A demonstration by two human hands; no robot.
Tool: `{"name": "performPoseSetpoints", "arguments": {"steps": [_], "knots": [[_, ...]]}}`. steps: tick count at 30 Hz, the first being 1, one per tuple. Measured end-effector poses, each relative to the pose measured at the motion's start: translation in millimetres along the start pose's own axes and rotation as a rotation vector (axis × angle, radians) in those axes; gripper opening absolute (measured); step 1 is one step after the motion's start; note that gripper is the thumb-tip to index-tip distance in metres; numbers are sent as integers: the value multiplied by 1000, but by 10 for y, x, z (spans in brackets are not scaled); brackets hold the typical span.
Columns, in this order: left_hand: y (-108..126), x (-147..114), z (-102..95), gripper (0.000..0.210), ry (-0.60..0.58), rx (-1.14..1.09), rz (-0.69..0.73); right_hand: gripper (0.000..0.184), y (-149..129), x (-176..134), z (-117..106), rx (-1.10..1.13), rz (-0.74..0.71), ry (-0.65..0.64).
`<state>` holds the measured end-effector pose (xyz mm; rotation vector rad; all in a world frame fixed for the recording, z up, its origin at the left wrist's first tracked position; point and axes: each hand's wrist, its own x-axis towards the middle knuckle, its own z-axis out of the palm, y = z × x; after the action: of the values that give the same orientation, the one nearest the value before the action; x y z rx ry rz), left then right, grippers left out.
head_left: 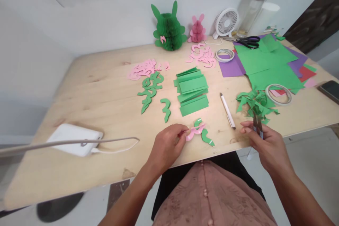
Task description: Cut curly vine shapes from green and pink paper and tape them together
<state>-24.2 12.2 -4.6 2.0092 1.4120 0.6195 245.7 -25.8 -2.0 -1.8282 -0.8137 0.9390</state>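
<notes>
My left hand [171,144] pinches the end of a pink wavy paper cutout [195,131] near the table's front edge. Touching or overlapping it is a green wavy paper cutout [207,137], with shiny strips on its surface. My right hand [265,143] is closed around small scissors [257,125], dark blades pointing away from me, beside a heap of green paper scraps [255,102]. Between the hands, farther back, lies a white pen [227,111]. Folded green paper strips [193,88] and a single green wavy cutout [165,110] lie beyond my left hand.
Green and pink paper rabbits [169,31] stand by the wall, near a white fan [226,23] and a bottle [254,10]. Coloured sheets [267,56], black scissors [247,41] and tape rolls [278,94] are right. A white power bank [75,139] with a cable is left.
</notes>
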Motion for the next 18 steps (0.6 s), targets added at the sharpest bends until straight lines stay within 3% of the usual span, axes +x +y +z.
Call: {"name": "performPoseSetpoints", "arguments": {"steps": [8,12,18], "knots": [[-59,-82,-51,16,50,-5,16,30,50,28,-163,153,51,46],[-113,-97,-94,17,47,23,50,35,49,45,-355,-100,2,-59],[-201,-99,-146,18,70,66,49,30,-76,60,-354,-414,-184,38]]}}
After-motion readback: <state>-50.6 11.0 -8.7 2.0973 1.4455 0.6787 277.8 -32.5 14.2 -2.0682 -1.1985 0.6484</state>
